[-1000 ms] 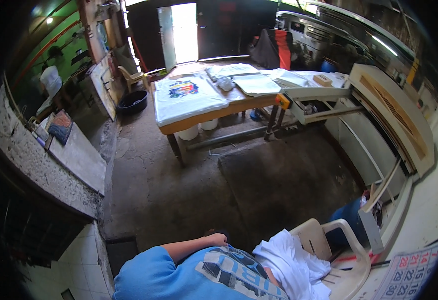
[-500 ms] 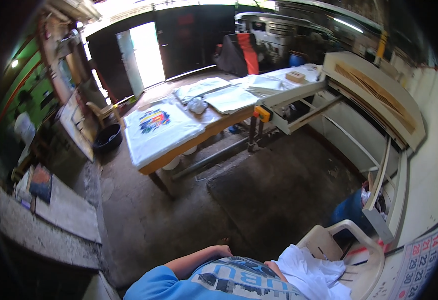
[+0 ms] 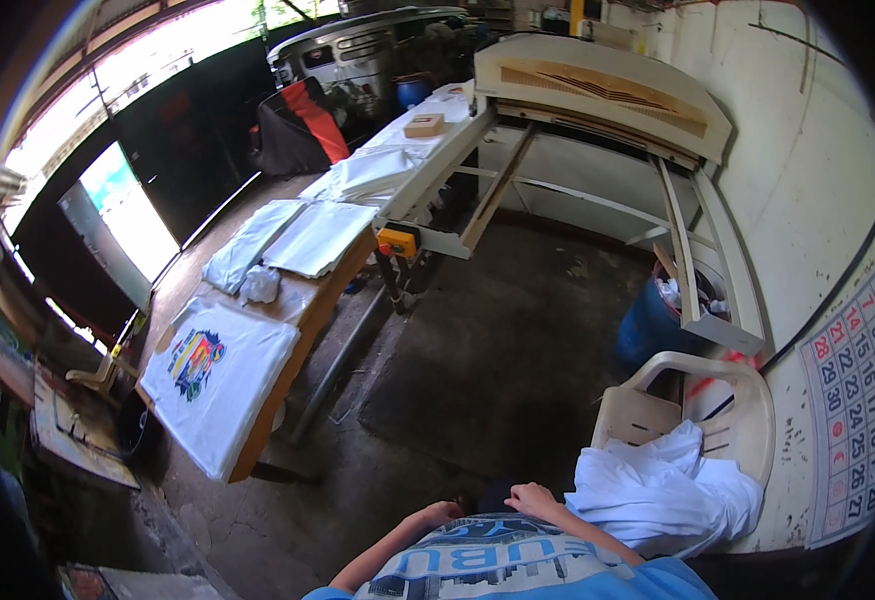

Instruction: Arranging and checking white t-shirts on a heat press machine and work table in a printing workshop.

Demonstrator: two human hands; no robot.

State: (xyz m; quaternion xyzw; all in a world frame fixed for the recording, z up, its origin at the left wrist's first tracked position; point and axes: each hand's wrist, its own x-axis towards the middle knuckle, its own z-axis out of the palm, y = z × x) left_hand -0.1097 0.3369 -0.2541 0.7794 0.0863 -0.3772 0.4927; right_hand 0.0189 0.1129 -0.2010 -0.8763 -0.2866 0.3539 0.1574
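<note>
Low at my waist, in front of my blue printed T-shirt, my left hand has curled fingers, their tips hidden. My right hand, also curled, is just left of a crumpled white cloth on a beige plastic chair; what either hand holds, if anything, I cannot make out. Beyond them at the left, a long table bears a white shirt with a colourful print, white fabric stacks and a small cardboard box.
A large pale machine with rail frames and an orange switch box stands ahead. A blue barrel sits below it, a wall calendar at right. Behind the table are a covered object, a vehicle and an open doorway.
The view has swung right, so the table and machine appear further left and more of the right wall shows. My right hand has come further into sight from behind my shirt.
</note>
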